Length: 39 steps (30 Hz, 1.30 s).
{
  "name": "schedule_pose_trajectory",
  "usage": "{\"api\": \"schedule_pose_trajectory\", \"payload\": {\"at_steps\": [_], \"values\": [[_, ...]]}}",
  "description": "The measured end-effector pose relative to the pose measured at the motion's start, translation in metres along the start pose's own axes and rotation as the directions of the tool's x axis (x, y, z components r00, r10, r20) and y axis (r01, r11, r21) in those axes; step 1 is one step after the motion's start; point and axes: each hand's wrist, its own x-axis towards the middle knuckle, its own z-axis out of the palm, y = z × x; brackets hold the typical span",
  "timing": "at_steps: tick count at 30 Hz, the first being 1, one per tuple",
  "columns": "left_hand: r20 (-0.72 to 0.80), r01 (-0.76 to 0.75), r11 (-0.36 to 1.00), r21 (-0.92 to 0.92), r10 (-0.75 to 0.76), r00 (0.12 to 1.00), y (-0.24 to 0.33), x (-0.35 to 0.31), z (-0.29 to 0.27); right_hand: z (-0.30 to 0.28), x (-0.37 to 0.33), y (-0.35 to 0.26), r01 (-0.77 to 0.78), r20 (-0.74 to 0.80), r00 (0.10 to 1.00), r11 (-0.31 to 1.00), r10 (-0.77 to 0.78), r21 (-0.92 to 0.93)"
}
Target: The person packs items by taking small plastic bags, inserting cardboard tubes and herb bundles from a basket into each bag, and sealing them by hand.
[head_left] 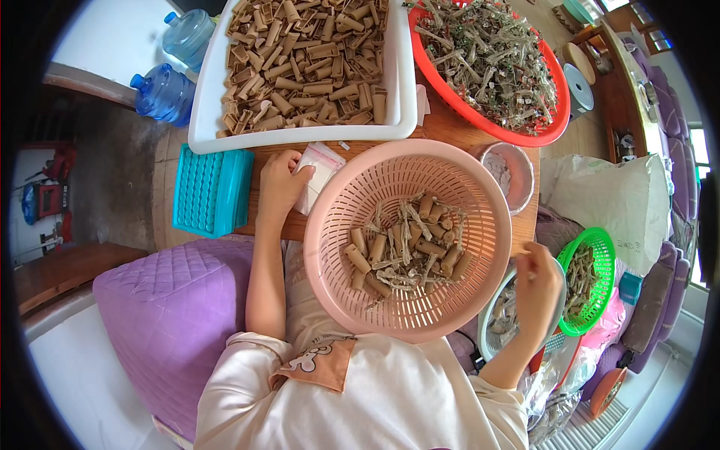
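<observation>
My left hand is at the near edge of the wooden table, fingers curled and thumb pressed on a stack of small clear plastic bags. To the right of the bags, a pink colander sits tilted toward me, holding short brown tube pieces and dried, pale stringy plant bits. My right hand hovers beyond the colander's right side, above a pale basket. Its fingers are drawn together, and whatever they may hold is too small to make out.
A white tub full of brown tube pieces and a red basket of dried plants stand behind. A teal ridged box is at left, a pink bowl at right. Lower right holds a green basket. Blue water jugs stand far left.
</observation>
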Motion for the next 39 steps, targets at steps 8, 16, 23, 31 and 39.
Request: {"api": "schedule_pose_trajectory", "payload": {"at_steps": [8,16,23,31,39], "values": [[0.153,0.141,0.99,0.001,-0.139,0.978,-0.002,0.016,-0.005,0.07,0.032,-0.059,0.581,0.295,0.778,0.814,-0.554,-0.004],[-0.238,-0.077,0.991,-0.105,0.051,0.97,-0.004,-0.004,-0.014,0.082,0.036,-0.058,0.634,0.363,0.734,0.771,-0.574,-0.063],[-0.122,-0.174,0.953,-0.249,0.147,0.982,0.049,-0.059,-0.058,0.057,0.042,-0.037,0.129,0.166,0.948,0.804,-0.272,0.58],[0.53,0.568,-0.039,-0.822,0.311,0.789,0.122,-0.091,-0.038,0.042,0.023,-0.066,-0.086,0.092,0.937,0.031,-0.337,0.996],[0.724,0.788,-0.587,-0.184,0.461,0.513,0.148,-0.108,-0.009,0.045,0.018,-0.076,-0.288,0.095,0.802,-0.243,-0.59,0.926]]}}
